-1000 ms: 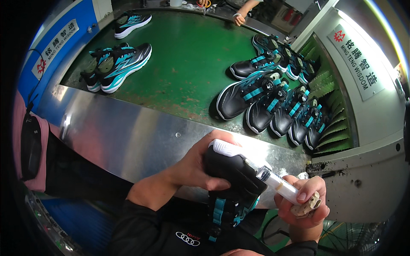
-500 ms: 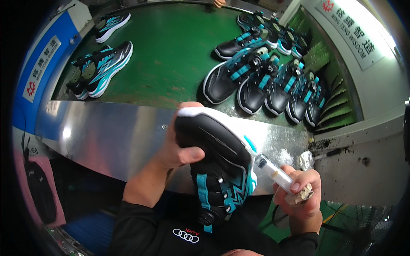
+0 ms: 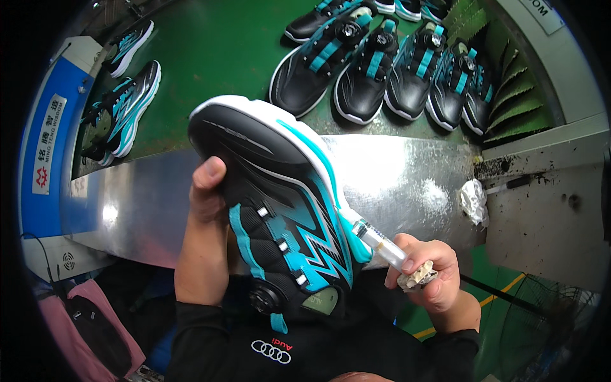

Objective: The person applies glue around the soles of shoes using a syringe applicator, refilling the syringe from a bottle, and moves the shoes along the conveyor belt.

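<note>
The black-and-turquoise sports shoe with a white-and-turquoise sole [image 3: 270, 162] is held up at the centre of the frame, toe toward the upper left, heel toward the lower right, side face turned to the camera. The left hand [image 3: 207, 194] is clamped on it at the left edge of the forefoot; the thumb presses on the upper, and most of the shoe extends above, right of and below this grip.

The right hand [image 3: 433, 264], right of lower centre, is closed on a clear cylindrical plastic syringe [image 3: 388, 252]. The syringe projects to the upper left of that grip, its front end at the sole's edge near the heel. A crumpled off-white wad [image 3: 417, 277] sits in the same grip at the syringe's rear.

Behind lies a shiny bare-metal counter [image 3: 149, 204], with a crumpled whitish plastic piece [image 3: 473, 202] at its right end.

Hidden or unclear: the left fingers pass behind the shoe; the syringe's rear end is covered by fingers and wad; actual contact between nozzle and sole cannot be confirmed. Several black-and-turquoise shoes at upper right are cut off by the top edge. Dark forms at lower right are indistinct.
</note>
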The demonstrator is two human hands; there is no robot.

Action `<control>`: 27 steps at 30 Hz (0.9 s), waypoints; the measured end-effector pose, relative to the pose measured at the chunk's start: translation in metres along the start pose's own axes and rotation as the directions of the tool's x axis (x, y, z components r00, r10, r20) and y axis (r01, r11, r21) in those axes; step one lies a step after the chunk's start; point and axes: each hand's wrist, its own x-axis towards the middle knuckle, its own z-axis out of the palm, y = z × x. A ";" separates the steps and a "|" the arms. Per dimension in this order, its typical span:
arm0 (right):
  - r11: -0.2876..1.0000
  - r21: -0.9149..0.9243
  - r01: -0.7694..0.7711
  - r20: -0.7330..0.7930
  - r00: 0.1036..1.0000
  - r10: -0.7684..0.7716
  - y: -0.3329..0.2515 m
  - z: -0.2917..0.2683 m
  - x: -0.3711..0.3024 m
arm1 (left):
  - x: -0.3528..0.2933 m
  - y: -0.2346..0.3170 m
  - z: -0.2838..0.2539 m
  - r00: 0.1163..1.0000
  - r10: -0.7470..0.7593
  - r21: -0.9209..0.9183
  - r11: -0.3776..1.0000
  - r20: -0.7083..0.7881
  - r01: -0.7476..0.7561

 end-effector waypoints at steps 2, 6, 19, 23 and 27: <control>1.000 0.011 -0.016 -0.003 1.000 0.016 0.003 -0.004 -0.006 | 0.004 -0.003 -0.006 1.000 -0.008 -0.091 0.996 0.027 0.011; 0.999 -0.039 -0.025 0.046 0.999 0.027 0.006 -0.012 -0.016 | 0.008 0.000 -0.012 0.999 -0.047 -0.159 0.986 0.027 0.051; 0.991 -0.128 0.027 0.079 0.997 -0.017 0.014 -0.023 -0.047 | 0.016 -0.002 -0.025 0.981 -0.071 -0.084 0.995 -0.182 0.057; 0.987 -0.148 0.068 0.060 0.996 -0.060 0.022 -0.028 -0.055 | 0.019 -0.002 -0.030 0.963 -0.094 -0.021 0.996 -0.251 0.092; 0.986 -0.141 0.091 0.042 0.995 -0.086 0.032 -0.033 -0.061 | 0.025 -0.006 -0.031 0.968 -0.118 -0.043 0.993 -0.221 0.111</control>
